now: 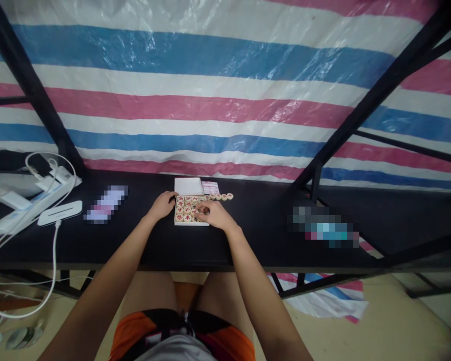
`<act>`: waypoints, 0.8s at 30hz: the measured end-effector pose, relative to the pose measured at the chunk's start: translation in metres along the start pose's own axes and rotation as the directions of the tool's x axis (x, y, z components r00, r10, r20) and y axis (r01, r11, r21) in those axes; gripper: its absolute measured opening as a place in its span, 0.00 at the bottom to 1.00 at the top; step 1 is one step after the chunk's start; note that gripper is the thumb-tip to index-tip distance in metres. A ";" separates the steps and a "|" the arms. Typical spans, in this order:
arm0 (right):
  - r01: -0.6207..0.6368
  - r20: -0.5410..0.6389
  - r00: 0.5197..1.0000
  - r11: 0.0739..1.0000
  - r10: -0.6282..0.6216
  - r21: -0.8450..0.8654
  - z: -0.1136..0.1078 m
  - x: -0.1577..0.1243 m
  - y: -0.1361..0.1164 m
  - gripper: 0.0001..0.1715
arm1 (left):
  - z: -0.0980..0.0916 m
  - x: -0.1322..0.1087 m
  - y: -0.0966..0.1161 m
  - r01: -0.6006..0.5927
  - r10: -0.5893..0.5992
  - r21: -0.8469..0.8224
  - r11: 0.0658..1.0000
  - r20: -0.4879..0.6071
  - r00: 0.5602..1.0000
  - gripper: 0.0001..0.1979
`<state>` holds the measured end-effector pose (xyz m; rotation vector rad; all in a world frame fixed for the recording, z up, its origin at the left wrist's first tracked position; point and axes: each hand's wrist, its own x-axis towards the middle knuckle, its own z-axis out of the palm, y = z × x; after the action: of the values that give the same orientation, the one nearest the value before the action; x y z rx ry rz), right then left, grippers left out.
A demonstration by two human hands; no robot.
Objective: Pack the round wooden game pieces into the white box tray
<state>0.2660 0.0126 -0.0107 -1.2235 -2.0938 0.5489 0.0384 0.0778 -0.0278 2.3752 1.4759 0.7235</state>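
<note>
A small white box (191, 223) stands on the black desk, filled with rows of round Chinese chess pieces (180, 210) marked in red and, partly under my fingers, in black. My left hand (163, 205) rests at the box's upper left corner, thumb and forefinger apart, fingertips touching its side. Over the right part of the box, my right hand (216, 214) pinches at a piece among the others; its fingers partly cover that side. Behind the box lies a white lid (188, 186), with a printed paper (210, 188) beside it. Several loose pieces (224, 196) form a row to the right.
On the left are a power strip (30, 205) with plugs and cables, a white device (60, 213) and a blurred phone-like object (105, 204). A pixelated item (325, 226) lies right. Black metal bars (334, 135) frame the desk before a striped plastic sheet (203, 108).
</note>
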 end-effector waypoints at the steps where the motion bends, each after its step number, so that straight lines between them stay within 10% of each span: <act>1: 0.007 -0.013 1.000 1.000 -0.007 0.004 0.000 0.000 0.001 0.08 | 0.000 0.000 0.000 0.001 -0.001 -0.002 1.000 0.000 1.000 0.18; 24: 0.060 -0.131 0.989 0.996 -0.069 -0.073 -0.001 -0.001 0.004 0.20 | -0.001 -0.002 0.001 0.008 -0.008 -0.014 1.000 -0.002 1.000 0.17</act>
<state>0.2693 0.0134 -0.0127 -1.1919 -2.0461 0.3584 0.0383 0.0752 -0.0270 2.3582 1.4752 0.7321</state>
